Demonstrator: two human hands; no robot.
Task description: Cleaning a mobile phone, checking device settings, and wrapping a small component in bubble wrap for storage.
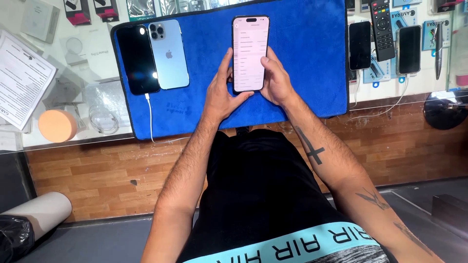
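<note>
A lit smartphone (250, 48) with a pale screen full of list lines is held upright over a blue cloth mat (307, 53). My left hand (222, 92) grips its lower left edge, the thumb along the side. My right hand (276, 80) holds the lower right edge, its thumb resting near the screen. On the mat's left lie a dark phone (137, 58), screen up with a white cable plugged in, and a light blue phone (168, 53), back up.
A glass counter (73, 58) carries papers (22, 78), an orange round sponge (57, 125) and a coiled white cable (103, 121). To the right lie two dark phones (360, 45) (409, 48), a black remote (381, 29) and a black round stand (444, 109). Brick-pattern wall below.
</note>
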